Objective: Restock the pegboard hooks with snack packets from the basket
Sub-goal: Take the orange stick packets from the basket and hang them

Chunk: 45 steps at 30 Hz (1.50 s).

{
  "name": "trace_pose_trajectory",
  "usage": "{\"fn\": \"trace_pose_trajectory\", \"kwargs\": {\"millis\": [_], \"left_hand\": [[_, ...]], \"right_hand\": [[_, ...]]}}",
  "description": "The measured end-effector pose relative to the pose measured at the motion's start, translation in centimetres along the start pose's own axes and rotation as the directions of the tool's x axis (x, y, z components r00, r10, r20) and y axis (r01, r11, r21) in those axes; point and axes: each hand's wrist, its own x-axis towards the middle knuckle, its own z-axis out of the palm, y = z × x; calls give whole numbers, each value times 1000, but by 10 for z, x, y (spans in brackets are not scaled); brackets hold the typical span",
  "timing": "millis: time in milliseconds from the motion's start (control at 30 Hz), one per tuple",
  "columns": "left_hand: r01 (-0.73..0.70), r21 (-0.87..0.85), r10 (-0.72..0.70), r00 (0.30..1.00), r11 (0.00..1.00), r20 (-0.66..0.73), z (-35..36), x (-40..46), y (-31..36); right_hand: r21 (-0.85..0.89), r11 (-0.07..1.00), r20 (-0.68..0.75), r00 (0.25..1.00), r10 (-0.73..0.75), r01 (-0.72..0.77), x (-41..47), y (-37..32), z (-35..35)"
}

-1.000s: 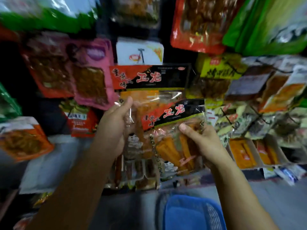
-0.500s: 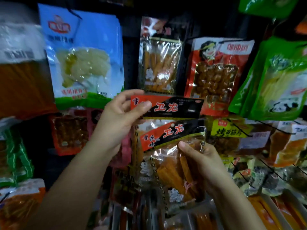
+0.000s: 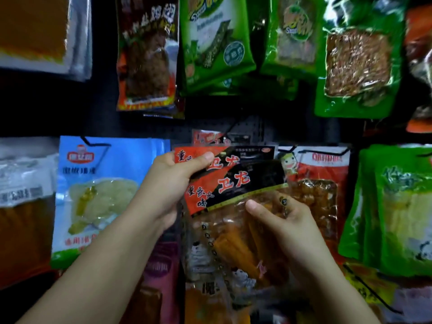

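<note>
Head view, centre of pegboard (image 3: 252, 127): left hand (image 3: 168, 183) raised, thumb and fingers pinching the top-left corner of rear snack packet (image 3: 247, 154) with red-and-black header. Right hand (image 3: 287, 220) just below and right, fingers curled round front snack packet (image 3: 233, 190) of the same print, thumb pressed on its clear window over orange strips. Front packet tilted, header overlapping lower edge of rear packet's header; both touching. Black hook (image 3: 230, 129) just above rear packet's header; cannot tell whether header is on it. Left of hands: blue packet (image 3: 100, 183) hanging on own hook. Right of hands: red-and-white packet (image 3: 322, 174), partly hidden behind held packets. Far right edge: green packets (image 3: 397, 206). Upper row: dark red packet (image 3: 147, 54), green pouch (image 3: 215, 38), green pouch with brown window (image 3: 360, 57). Basket out of frame. Edges of view blurred; small print unreadable.
</note>
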Motion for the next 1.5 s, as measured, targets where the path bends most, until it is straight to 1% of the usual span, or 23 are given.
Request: {"fn": "trace_pose_trajectory", "kwargs": {"millis": [67, 133, 233, 300, 367, 433, 600, 733, 867, 1100, 1267, 1433, 1500], "left_hand": [[-48, 53, 49, 999, 997, -17, 0, 11, 3], [-143, 136, 146, 989, 980, -10, -1, 20, 9], [-298, 271, 297, 954, 915, 45, 0, 31, 20], [-362, 335, 356, 931, 870, 83, 4, 35, 29], [-397, 353, 395, 915, 848, 79, 10, 39, 38], [-412, 337, 418, 907, 847, 57, 18, 43, 45], [-399, 299, 406, 913, 867, 41, 32, 51, 56], [-349, 297, 360, 933, 889, 18, 37, 58, 56], [-330, 288, 340, 940, 899, 15, 38, 62, 56], [-305, 297, 306, 951, 905, 43, 41, 62, 57], [-299, 336, 296, 953, 893, 62, 43, 61, 57], [-319, 344, 322, 945, 883, 52, 43, 63, 58], [-319, 377, 321, 945, 869, 59, 41, 64, 57]], "right_hand": [[10, 1000, -8, 1000, -27, 27, 13, -2, 1], [5, 999, -33, 999, -32, 32, 22, -2, 1], [24, 998, -88, 995, -47, 50, 29, -3, 0], [22, 996, -118, 990, -78, 81, 33, -7, 0], [33, 994, -135, 986, -102, 108, 35, -11, 1], [50, 991, -159, 981, -114, 123, 37, -16, 2], [78, 987, -202, 972, -124, 142, 43, -23, -2], [117, 989, -182, 981, -70, 92, 47, -26, -3], [129, 990, -174, 984, -36, 59, 48, -28, -4], [192, 981, -172, 984, 39, -6, 46, -27, -7], [254, 966, -126, 988, 86, -52, 44, -27, -8], [260, 964, -110, 991, 77, -46, 46, -31, -8], [271, 961, -95, 992, 79, -51, 46, -31, -8]]}}
